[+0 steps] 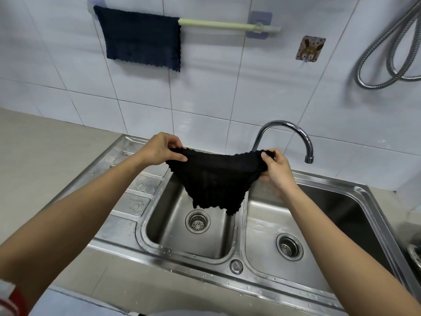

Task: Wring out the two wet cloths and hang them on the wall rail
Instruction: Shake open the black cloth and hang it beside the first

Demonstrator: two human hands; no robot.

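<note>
A black wet cloth (211,179) hangs spread between my hands above the divider of the steel double sink (127,176). My left hand (163,148) pinches its left top corner. My right hand (276,171) grips its right top corner. The cloth sags in the middle and its lower edge dangles over the left basin. A dark navy cloth (141,37) hangs flat over the left end of the pale green wall rail (227,25). The right half of the rail is bare.
A curved chrome tap (293,131) stands behind the right basin, close to my right hand. A patterned wall hook (309,49) and a metal shower hose (387,51) are on the tiled wall at right. The beige counter (45,144) lies to the left.
</note>
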